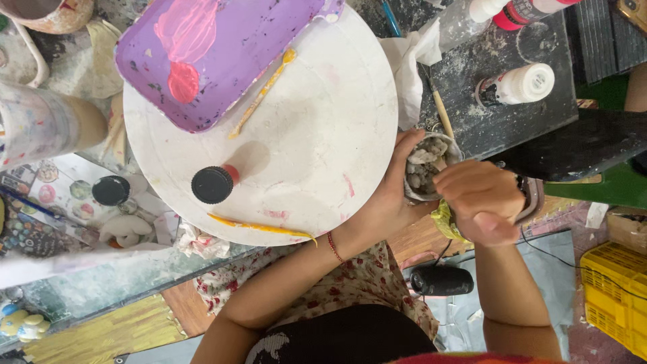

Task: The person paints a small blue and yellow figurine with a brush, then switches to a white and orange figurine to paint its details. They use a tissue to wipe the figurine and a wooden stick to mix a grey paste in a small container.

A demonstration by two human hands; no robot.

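1. The cup [427, 168] sits off the right edge of the white disc [303, 135], held in mid-air between both hands. It is a small, dirty container packed with grey lumps.
2. Left hand [389, 195] is wrapped round the cup from the disc side, fingers curled over its wall, a firm cradling grip.
3. Right hand [480, 202] is closed into a loose fist at the cup's right rim; whether it pinches a tool or a lump I cannot tell, the fingers hide it.
4. The step looks like working or digging at the grey contents. The next move, I judge, calls for the left hand to steady the cup while the right presses or pulls.
5. A yellow wad [446, 222] shows just under the right hand.
6. Edges: the disc rim is just beside the left hand; a wooden stick [443, 114] and white cloth [411, 61] lie near above.
7. On the disc: a purple tray [222, 54] with pink paint, and a black-capped bottle [216, 183], well apart from the cup.
8. Open room lies below, over the lap.
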